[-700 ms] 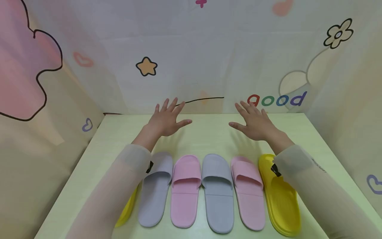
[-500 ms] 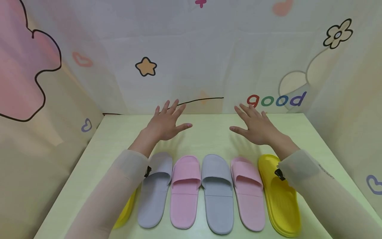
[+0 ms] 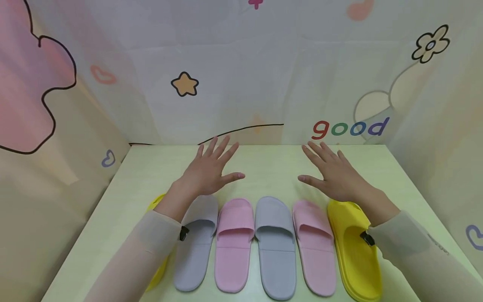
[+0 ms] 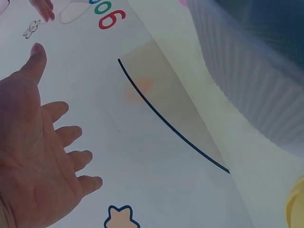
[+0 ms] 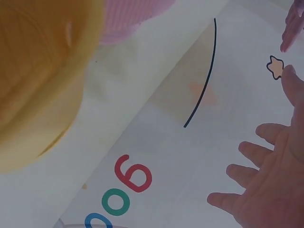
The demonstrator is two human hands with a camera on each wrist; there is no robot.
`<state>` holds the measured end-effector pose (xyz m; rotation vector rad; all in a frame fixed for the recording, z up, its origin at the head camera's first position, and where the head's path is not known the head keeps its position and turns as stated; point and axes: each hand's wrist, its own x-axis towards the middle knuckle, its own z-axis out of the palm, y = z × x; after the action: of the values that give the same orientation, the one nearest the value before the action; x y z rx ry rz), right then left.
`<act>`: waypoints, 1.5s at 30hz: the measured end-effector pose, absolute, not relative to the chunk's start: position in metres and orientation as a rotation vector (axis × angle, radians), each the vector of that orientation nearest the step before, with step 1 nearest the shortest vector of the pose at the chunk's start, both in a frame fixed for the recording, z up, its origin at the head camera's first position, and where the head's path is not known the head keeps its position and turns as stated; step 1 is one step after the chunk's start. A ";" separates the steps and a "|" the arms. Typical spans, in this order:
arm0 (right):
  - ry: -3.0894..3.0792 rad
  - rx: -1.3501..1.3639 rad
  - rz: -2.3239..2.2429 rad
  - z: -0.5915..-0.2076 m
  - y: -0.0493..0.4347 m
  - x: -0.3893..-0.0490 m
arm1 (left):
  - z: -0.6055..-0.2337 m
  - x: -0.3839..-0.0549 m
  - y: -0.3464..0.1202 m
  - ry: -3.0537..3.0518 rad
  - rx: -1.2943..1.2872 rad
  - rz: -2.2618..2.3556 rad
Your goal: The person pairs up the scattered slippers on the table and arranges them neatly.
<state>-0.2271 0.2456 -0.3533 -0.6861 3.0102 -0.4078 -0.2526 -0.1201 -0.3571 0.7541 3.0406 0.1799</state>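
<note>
Six slippers would be a count, so I name them by colour: a row of slippers lies along the near part of the table, toes pointing away. From the left come a yellow slipper mostly behind the left forearm, a grey slipper, a pink slipper, another grey slipper, another pink slipper and a yellow slipper partly under the right sleeve. My left hand hovers beyond the left grey slipper, fingers spread and holding nothing. My right hand is likewise spread and bare, beyond the right pink and yellow slippers.
The pale table ends at a printed cloth backdrop with a star and the word "good". Cloth also hangs along both sides. Each sleeve cuff carries a small black clip-like piece.
Both hands have drawn back toward the slippers, the right one also shifting right. More of the left yellow slipper's toe shows. The slippers stay in place.
</note>
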 end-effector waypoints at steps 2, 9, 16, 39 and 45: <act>3.002 -0.693 -0.410 -0.356 0.247 -0.220 | -0.358 -0.245 -0.120 3.029 0.758 0.178; 3.014 -0.716 -0.420 -0.367 0.252 -0.197 | -0.367 -0.223 -0.123 3.018 0.821 0.172; 3.014 -0.755 -0.425 -0.378 0.252 -0.176 | -0.382 -0.200 -0.122 2.977 0.900 0.145; 2.985 -0.853 -0.308 -0.415 0.245 -0.119 | -0.409 -0.147 -0.111 2.858 1.048 0.101; 2.933 -0.779 -0.261 -0.421 0.240 -0.110 | -0.421 -0.135 -0.109 2.813 1.027 0.125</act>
<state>-0.1104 0.2398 -0.4209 -0.7790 2.9332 -0.2606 -0.1351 -0.1090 -0.4210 1.0268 2.8134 0.1250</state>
